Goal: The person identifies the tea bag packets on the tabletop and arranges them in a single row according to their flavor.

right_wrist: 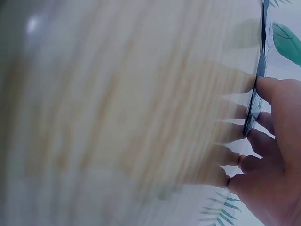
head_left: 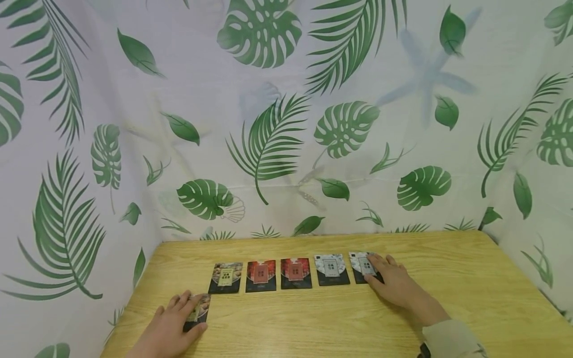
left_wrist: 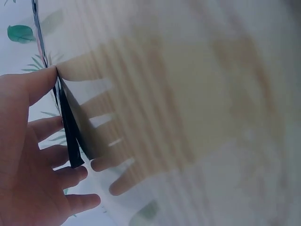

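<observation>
Five flat, printed packets lie in a row on the table. From the left they are a yellow-labelled packet (head_left: 226,278), two red-labelled packets (head_left: 261,276) (head_left: 296,273), and two packets with white and grey labels (head_left: 332,270) (head_left: 359,268). My right hand (head_left: 394,281) holds the rightmost one, thumb at its near edge and fingers over its right side. Below the row's left end, my left hand (head_left: 172,320) grips another yellow-labelled packet (head_left: 203,311), partly covering it. Edge-on in the left wrist view, that packet (left_wrist: 70,136) has its dark end slightly raised between thumb and fingers.
The wooden table (head_left: 286,328) has a glossy top that mirrors both hands in the wrist views. White cloth with green leaf prints (head_left: 286,149) hangs behind the table and along both sides.
</observation>
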`<state>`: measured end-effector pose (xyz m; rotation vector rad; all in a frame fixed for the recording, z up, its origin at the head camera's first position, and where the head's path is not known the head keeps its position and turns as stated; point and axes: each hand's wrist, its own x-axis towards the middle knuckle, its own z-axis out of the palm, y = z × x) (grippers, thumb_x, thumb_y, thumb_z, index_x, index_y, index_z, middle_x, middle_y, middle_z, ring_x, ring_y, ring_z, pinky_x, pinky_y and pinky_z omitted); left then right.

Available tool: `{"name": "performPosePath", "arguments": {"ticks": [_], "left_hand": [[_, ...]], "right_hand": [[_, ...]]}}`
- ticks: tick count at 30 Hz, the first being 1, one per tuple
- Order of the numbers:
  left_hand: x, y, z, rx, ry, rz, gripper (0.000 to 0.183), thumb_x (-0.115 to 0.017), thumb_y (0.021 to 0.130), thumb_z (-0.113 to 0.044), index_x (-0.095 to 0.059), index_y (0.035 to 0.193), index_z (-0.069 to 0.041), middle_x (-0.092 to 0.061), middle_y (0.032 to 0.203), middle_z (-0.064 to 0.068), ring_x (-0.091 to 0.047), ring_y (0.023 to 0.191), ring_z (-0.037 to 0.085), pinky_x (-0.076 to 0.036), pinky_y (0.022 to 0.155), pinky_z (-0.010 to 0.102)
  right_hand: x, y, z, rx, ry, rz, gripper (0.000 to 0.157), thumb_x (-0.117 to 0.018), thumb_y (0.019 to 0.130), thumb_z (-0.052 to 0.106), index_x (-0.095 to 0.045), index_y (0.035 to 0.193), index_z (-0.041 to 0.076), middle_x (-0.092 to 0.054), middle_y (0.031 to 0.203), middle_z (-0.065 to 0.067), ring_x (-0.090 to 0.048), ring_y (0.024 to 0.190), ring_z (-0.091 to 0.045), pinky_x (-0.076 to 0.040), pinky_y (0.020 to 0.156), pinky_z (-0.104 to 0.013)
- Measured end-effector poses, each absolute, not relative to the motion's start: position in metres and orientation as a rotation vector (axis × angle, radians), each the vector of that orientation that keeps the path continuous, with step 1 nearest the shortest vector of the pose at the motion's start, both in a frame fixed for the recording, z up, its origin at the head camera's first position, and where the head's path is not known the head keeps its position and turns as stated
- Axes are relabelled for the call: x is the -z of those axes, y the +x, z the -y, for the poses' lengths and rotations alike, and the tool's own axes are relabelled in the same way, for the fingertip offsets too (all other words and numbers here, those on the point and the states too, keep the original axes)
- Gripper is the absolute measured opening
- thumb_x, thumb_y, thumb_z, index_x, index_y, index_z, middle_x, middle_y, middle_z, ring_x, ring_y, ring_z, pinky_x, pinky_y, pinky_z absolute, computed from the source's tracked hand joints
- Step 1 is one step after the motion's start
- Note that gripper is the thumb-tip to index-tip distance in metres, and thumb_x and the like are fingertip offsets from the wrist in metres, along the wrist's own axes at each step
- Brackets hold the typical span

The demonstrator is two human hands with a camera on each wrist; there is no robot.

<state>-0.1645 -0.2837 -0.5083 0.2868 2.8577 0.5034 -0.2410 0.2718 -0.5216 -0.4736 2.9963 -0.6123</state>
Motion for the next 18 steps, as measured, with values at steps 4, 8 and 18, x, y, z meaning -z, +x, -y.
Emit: {"name": "performPosePath", "arguments": {"ticks": [4, 8, 18], "left_hand": [[0.509, -0.168, 0.287, -0.501, 0.278, -2.855, 0.077, -0.065, 0.1, -0.056, -0.048, 0.159, -0.008, -0.039, 0.161, 0.036, -0.036, 0.145, 0.065, -0.03, 0.104, 0.089], [0.509, -0.172, 0.291, -0.49, 0.268, -2.853, 0.077, -0.062, 0.102, -0.056, -0.046, 0.159, -0.007, -0.036, 0.162, 0.038, -0.032, 0.147, 0.066, -0.028, 0.105, 0.089], [0.507, -0.185, 0.296, -0.396, 0.252, -2.893, 0.075, -0.06, 0.103, -0.055, -0.045, 0.161, -0.008, -0.036, 0.161, 0.039, -0.033, 0.146, 0.066, -0.029, 0.106, 0.088]], "right_hand": [[0.522, -0.24, -0.271, 0.621, -0.473, -3.001, 0.066, -0.06, 0.108, 0.036, -0.044, 0.157, -0.005, -0.046, 0.159, -0.032, -0.032, 0.146, -0.066, -0.029, 0.11, -0.085], [0.522, -0.241, -0.272, 0.618, -0.469, -2.999, 0.066, -0.06, 0.108, 0.036, -0.044, 0.157, -0.005, -0.045, 0.159, -0.032, -0.032, 0.146, -0.066, -0.029, 0.11, -0.085], [0.521, -0.241, -0.269, 0.611, -0.455, -2.995, 0.065, -0.059, 0.108, 0.036, -0.044, 0.157, -0.005, -0.044, 0.159, -0.034, -0.031, 0.146, -0.067, -0.027, 0.11, -0.086]]}}
